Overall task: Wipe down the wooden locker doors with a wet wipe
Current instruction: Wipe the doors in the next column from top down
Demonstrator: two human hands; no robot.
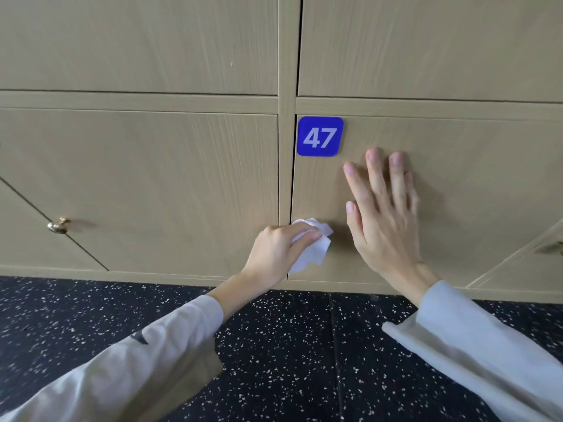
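A light wooden locker door carries a blue plate with the number 47 at its top left corner. My left hand grips a crumpled white wet wipe and presses it on the lower left part of this door, close to the gap beside the frame post. My right hand lies flat on the same door with fingers spread, below and right of the number plate. It holds nothing.
A neighbouring door on the left has a brass knob. Another handle shows at the right edge. More doors sit in the row above. Dark speckled floor runs along the locker base.
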